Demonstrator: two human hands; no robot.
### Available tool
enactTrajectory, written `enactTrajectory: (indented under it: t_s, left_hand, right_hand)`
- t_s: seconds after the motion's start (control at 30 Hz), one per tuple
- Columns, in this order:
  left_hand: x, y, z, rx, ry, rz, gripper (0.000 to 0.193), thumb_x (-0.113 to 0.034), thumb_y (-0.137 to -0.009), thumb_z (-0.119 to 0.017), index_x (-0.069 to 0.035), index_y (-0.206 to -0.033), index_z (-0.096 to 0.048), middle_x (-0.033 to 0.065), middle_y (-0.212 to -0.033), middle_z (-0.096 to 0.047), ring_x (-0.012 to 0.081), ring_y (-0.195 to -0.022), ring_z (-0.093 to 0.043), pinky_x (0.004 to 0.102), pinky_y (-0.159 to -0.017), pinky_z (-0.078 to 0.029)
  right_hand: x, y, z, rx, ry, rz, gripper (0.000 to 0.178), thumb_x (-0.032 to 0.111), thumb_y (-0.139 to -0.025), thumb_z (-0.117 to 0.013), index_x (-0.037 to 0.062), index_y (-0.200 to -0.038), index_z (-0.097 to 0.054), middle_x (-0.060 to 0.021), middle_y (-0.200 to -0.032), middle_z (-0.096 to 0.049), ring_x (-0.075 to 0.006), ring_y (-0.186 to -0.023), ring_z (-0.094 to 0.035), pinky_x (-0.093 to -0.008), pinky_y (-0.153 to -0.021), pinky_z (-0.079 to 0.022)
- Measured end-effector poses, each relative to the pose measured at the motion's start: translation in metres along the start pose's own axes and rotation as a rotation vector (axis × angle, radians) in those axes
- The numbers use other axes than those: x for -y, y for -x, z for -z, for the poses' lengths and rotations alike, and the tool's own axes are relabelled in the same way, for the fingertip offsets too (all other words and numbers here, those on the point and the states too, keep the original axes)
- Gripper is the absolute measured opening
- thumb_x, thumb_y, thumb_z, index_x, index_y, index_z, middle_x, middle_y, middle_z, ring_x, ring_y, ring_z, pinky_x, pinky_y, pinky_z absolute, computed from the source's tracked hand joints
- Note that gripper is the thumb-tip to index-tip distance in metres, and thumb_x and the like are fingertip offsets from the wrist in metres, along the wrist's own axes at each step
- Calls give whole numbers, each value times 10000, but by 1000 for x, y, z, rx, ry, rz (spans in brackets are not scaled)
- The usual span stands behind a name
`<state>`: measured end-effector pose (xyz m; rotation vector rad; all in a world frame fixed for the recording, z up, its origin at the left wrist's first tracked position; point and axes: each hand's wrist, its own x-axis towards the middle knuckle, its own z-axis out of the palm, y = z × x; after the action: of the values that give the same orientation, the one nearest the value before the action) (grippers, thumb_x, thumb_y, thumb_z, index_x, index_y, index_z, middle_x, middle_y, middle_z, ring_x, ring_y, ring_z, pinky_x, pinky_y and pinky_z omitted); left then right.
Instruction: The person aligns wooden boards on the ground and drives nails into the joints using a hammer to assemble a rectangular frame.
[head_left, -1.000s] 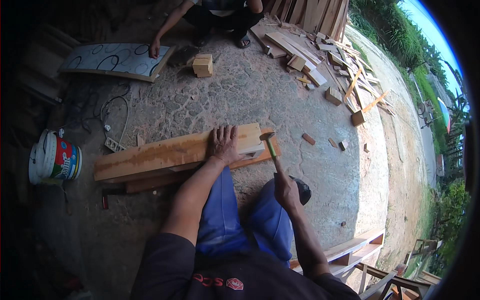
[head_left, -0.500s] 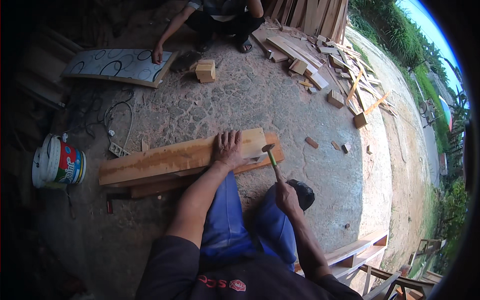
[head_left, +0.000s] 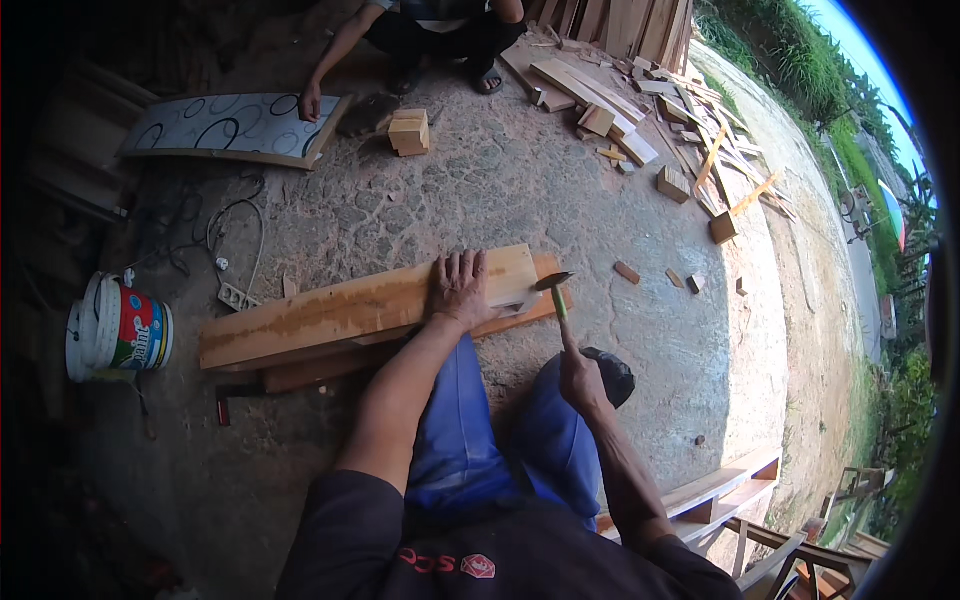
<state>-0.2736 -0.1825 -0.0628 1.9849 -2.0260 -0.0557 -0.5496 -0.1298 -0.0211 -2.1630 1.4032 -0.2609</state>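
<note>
A long light-brown wooden plank (head_left: 370, 303) lies in front of my knees, on top of a darker reddish board (head_left: 330, 368). My left hand (head_left: 461, 287) holds the plank near its right end, palm on the wood and fingers curled over the far edge. In my right hand (head_left: 580, 381) is a hammer (head_left: 559, 297), gripped by its handle, which shows green near the head. The hammer head is beside the plank's right end, over the reddish board's end; whether it touches wood I cannot tell.
Beyond the plank stand stacked wood blocks (head_left: 409, 132) and a patterned panel (head_left: 230, 128), which a crouching person's hand (head_left: 310, 102) touches. A paint bucket (head_left: 120, 325) and a power strip (head_left: 237, 297) are at left. Scrap wood (head_left: 680, 130) is piled far right; a wooden frame (head_left: 715, 500) stands near right.
The hammer and my right hand have moved slightly right, and the hammer head has turned. My left hand stays on the plank.
</note>
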Motion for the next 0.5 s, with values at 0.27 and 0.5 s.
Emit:
enactTrajectory:
  t_s: [0.27, 0.5]
  left_hand:
    - [30, 6, 14, -9, -54, 56, 1142, -640, -586, -806, -31, -1446, -367, 158, -1357, -423, 365, -1308, -369, 600, -1167, -178]
    - [-1, -9, 7, -125, 12, -6, 1101, -607, -579, -819, -37, -1425, -404, 150, -1327, -453, 357, -1270, -411, 579, -1131, -255]
  right_hand:
    - [128, -13, 167, -791, -275, 151, 465, 76, -988, -544, 44, -1431, -407, -195, -820, -677, -305, -701, -679, -437, -615, -517]
    - [16, 7, 10, -10, 204, -7, 695, 97, -961, -524, 114, -1589, -228, -267, -744, -613, -408, -601, -607, -492, -558, -462]
